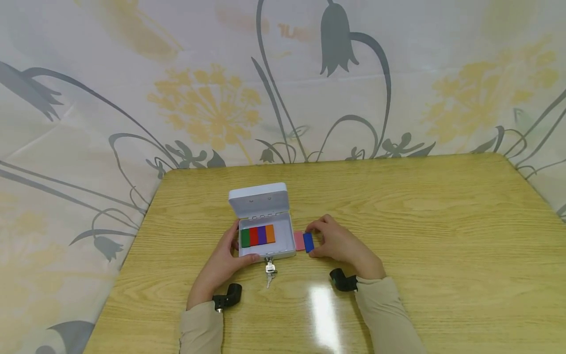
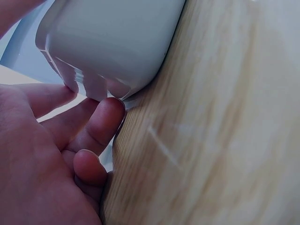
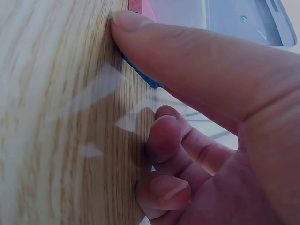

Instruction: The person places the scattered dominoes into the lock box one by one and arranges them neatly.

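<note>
A small white metal cash box [image 1: 283, 241] stands on the table with its lid [image 1: 261, 202] raised. My left hand [image 1: 221, 264] holds the box's left side, thumb along the front edge; in the left wrist view its fingertips touch the box's lower corner. Inside, green [image 1: 245, 238], red [image 1: 254, 236], purple [image 1: 262, 235] and orange [image 1: 270, 233] blocks lie side by side at the left. Right of the box, my right hand [image 1: 342, 245] pinches a blue block [image 1: 308, 242] between thumb and finger. A pink block [image 1: 299, 241] lies between it and the box wall.
Keys [image 1: 270, 269] hang from the lock at the box's front. The wood-grain table [image 1: 420, 221] extends far to the right. A flower-patterned curtain [image 1: 309, 108] stands behind it. Each wrist carries a black camera mount [image 1: 343, 281].
</note>
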The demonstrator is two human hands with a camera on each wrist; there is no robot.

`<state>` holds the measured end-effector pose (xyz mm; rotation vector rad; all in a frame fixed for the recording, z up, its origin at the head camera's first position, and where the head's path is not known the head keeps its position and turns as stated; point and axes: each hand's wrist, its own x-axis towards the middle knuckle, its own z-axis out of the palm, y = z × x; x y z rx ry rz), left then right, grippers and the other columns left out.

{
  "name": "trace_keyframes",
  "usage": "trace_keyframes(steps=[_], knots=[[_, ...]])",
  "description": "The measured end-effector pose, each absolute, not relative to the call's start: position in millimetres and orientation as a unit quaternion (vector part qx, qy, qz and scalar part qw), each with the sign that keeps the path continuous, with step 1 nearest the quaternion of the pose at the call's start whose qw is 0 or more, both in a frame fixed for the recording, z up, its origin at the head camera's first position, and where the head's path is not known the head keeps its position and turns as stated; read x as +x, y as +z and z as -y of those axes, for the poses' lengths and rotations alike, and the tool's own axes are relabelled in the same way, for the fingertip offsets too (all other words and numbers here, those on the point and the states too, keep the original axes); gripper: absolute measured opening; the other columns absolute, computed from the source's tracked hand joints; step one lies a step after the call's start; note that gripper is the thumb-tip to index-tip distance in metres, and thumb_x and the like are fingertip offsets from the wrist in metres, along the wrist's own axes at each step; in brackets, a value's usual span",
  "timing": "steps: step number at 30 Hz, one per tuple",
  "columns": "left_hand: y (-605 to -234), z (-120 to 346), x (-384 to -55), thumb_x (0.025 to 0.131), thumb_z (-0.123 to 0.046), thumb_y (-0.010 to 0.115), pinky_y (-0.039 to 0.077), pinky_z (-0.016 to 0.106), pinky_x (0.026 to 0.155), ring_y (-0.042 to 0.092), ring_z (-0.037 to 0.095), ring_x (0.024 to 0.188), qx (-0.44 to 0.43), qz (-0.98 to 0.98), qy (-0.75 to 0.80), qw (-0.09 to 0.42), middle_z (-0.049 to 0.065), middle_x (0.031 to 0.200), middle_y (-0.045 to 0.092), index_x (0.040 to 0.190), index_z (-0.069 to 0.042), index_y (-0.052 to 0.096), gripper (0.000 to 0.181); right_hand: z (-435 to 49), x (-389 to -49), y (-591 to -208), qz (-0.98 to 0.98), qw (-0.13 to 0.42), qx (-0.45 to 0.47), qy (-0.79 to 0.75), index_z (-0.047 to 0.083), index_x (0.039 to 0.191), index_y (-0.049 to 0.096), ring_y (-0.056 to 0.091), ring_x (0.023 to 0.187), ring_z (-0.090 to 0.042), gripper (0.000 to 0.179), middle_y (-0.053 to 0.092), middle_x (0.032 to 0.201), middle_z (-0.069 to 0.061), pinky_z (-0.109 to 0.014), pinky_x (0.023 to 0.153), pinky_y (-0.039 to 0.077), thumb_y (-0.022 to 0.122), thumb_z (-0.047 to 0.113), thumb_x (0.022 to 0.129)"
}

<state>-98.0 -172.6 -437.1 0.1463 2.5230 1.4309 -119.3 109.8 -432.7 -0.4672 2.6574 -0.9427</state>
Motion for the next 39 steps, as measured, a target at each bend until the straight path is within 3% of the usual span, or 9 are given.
trace_keyframes(steps=[5,8,13,21,30,37,39], knots=[[-433.6,171.8,-96.7,0.069,-0.032,0.076,0.034,0.032,0.070,0.037,0.021,0.092,0.046,-0.861,0.492,0.121,0.008,0.113,0.041,0.144,-0.023,0.015,0.097,-109.6,-120.5,-433.2,-0.921,0.138,-0.165,-0.325,0.014,0.109,0.058,0.046,0.086,-0.017,0.043,0.043,0.106,-0.004,-0.033,0.075,0.040,0.076,0.020,0.070],[-448.5,176.5,-101.7,0.066,-0.039,0.077,0.034,0.032,0.071,0.038,0.020,0.092,0.048,-0.862,0.492,0.114,0.004,0.112,0.041,0.143,-0.029,0.015,0.099,-110.2,-121.9,-434.7,-0.920,0.137,-0.165,-0.329,0.014,0.109,0.058,0.046,0.089,-0.017,0.043,0.044,0.106,-0.004,-0.034,0.077,0.040,0.075,0.021,0.071],[-444.4,175.5,-100.7,0.067,-0.036,0.077,0.034,0.032,0.071,0.039,0.020,0.091,0.047,-0.861,0.492,0.117,0.004,0.111,0.042,0.143,-0.029,0.016,0.098,-112.7,-124.6,-437.6,-0.915,0.130,-0.156,-0.348,0.013,0.111,0.058,0.048,0.088,-0.017,0.043,0.048,0.101,-0.003,-0.033,0.076,0.040,0.075,0.024,0.072],[-418.9,167.5,-92.2,0.071,-0.024,0.076,0.033,0.033,0.073,0.037,0.024,0.093,0.046,-0.855,0.500,0.127,0.011,0.114,0.041,0.144,-0.017,0.015,0.095,-113.3,-127.8,-440.2,-0.907,0.121,-0.144,-0.376,0.012,0.114,0.057,0.047,0.077,-0.014,0.045,0.054,0.094,0.000,-0.031,0.071,0.039,0.073,0.026,0.074],[-445.9,175.5,-102.1,0.067,-0.036,0.077,0.034,0.033,0.074,0.039,0.020,0.092,0.045,-0.859,0.495,0.124,0.004,0.115,0.041,0.143,-0.029,0.014,0.099,-112.0,-126.8,-437.6,-0.899,0.115,-0.133,-0.400,0.011,0.114,0.055,0.047,0.071,-0.013,0.043,0.054,0.086,0.002,-0.030,0.067,0.038,0.070,0.027,0.076],[-419.0,167.3,-93.2,0.071,-0.022,0.076,0.034,0.032,0.072,0.040,0.023,0.090,0.059,-0.853,0.503,0.125,0.012,0.117,0.042,0.144,-0.016,0.016,0.094,-110.4,-127.0,-437.8,-0.902,0.107,-0.129,-0.398,0.013,0.113,0.056,0.048,0.071,-0.012,0.043,0.055,0.085,0.004,-0.029,0.066,0.038,0.071,0.029,0.076],[-416.3,166.0,-92.3,0.072,-0.022,0.076,0.034,0.032,0.073,0.039,0.023,0.090,0.055,-0.855,0.500,0.126,0.012,0.117,0.042,0.144,-0.017,0.016,0.094,-109.9,-127.1,-438.0,-0.902,0.104,-0.129,-0.398,0.014,0.113,0.056,0.048,0.071,-0.012,0.043,0.055,0.085,0.004,-0.029,0.065,0.039,0.070,0.029,0.076]])
